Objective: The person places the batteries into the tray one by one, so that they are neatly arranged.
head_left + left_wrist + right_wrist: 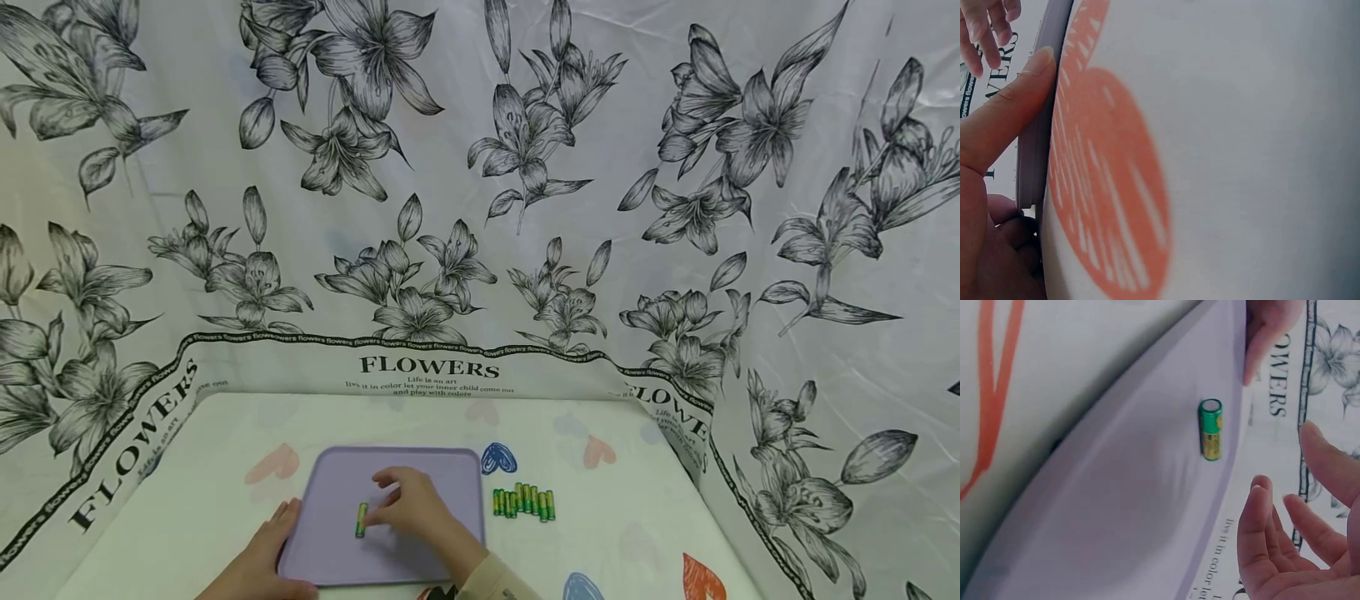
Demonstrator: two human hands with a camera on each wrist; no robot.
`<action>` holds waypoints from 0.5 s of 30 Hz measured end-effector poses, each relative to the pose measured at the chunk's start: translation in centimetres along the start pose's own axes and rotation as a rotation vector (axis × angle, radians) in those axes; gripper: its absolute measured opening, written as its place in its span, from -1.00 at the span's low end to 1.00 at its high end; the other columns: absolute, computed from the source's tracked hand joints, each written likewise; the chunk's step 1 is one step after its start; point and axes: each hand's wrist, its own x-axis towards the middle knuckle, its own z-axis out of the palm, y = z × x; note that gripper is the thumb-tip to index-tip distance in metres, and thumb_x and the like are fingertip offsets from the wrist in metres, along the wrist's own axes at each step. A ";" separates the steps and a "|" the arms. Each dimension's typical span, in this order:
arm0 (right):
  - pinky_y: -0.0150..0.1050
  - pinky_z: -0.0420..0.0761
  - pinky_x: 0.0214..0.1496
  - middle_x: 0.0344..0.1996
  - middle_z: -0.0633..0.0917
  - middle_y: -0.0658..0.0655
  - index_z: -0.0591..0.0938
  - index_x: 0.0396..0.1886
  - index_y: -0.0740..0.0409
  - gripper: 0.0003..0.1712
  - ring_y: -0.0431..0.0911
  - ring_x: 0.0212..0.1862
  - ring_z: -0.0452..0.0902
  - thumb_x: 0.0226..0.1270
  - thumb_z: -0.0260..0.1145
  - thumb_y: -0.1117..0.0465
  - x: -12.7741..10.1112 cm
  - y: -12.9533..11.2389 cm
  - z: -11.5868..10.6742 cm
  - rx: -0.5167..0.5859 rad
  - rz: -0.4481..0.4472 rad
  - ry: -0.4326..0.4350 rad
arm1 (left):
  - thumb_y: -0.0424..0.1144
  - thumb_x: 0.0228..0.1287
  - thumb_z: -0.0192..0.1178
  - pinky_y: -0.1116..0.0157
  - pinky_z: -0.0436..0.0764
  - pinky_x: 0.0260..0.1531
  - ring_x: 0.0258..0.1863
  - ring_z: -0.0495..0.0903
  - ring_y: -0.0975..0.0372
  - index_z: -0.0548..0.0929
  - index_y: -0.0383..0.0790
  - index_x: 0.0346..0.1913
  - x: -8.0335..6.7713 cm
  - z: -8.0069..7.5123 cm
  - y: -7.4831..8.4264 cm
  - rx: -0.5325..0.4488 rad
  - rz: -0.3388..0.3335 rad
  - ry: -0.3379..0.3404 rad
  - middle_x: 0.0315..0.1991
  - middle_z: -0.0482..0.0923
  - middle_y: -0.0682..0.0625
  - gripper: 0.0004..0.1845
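My left hand [262, 558] rests against the left edge of the flat, rounded-corner lilac plastic tray [442, 475]; in the left wrist view the thumb [1007, 115] lies straight along the tray rim [1038, 140], lower fingers tucked near its corner. Grip there: relaxed, touching the rim, not closed round it.

My right hand [416, 508] sits over the middle of the tray, fingers loosely spread, grip wide and holding nothing. In the right wrist view the fingertips [1260, 506] hover apart from the single green-and-yellow cylindrical battery [1210, 429]. That battery [362, 518] lies flat on the tray surface, left of centre, just beside my right fingertips.

A row of like green-and-yellow batteries [523, 502] lies on the white desk [210, 467] with its printed hearts, just right of the tray and off it.

Behind the desk hangs a white cloth [465, 208] with black lily print and "FLOWERS" lettering
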 end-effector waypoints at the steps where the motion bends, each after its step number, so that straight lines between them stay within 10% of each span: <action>1: -0.44 0.59 -0.33 -0.04 0.73 -0.02 0.70 0.10 0.07 -0.35 -0.35 -0.30 0.63 -0.09 0.70 0.24 -0.1 0.0 -0.1 0.002 0.000 -0.001 | -0.06 -0.11 0.60 0.34 -0.50 0.38 0.49 -0.30 -0.48 -0.15 -0.53 0.56 0.0 0.1 -0.1 -0.014 -0.005 -0.002 0.56 -0.32 -0.53 0.37; 5: -0.43 0.59 -0.34 -0.04 0.73 0.01 0.70 0.10 0.07 -0.35 -0.34 -0.31 0.63 -0.08 0.69 0.24 -0.7 -0.2 -0.8 0.012 -0.015 0.000 | -0.06 -0.07 0.59 0.14 -0.45 0.47 0.48 -0.29 -0.49 -0.17 -0.57 0.54 -0.1 0.2 -0.1 0.009 -0.010 -0.012 0.55 -0.31 -0.56 0.36; 8: -0.45 0.59 -0.31 -0.04 0.74 0.04 0.70 0.11 0.08 -0.35 -0.33 -0.30 0.65 -0.07 0.69 0.24 -1.1 -0.5 -1.6 0.008 -0.049 0.004 | -0.03 0.00 0.57 -0.40 -0.25 0.34 0.48 -0.28 -0.49 -0.18 -0.56 0.55 0.0 0.1 0.2 0.042 -0.035 -0.028 0.54 -0.31 -0.57 0.34; 15: -0.44 0.62 -0.29 -0.07 0.73 -0.05 0.69 0.12 0.02 -0.36 -0.30 -0.25 0.67 -0.04 0.68 0.20 -1.6 -0.9 -3.1 0.018 -0.087 0.006 | 0.00 -0.10 0.62 -0.43 -0.23 0.34 0.52 -0.33 -0.44 -0.21 -0.50 0.57 0.1 -0.2 0.7 0.050 -0.081 -0.031 0.57 -0.33 -0.51 0.43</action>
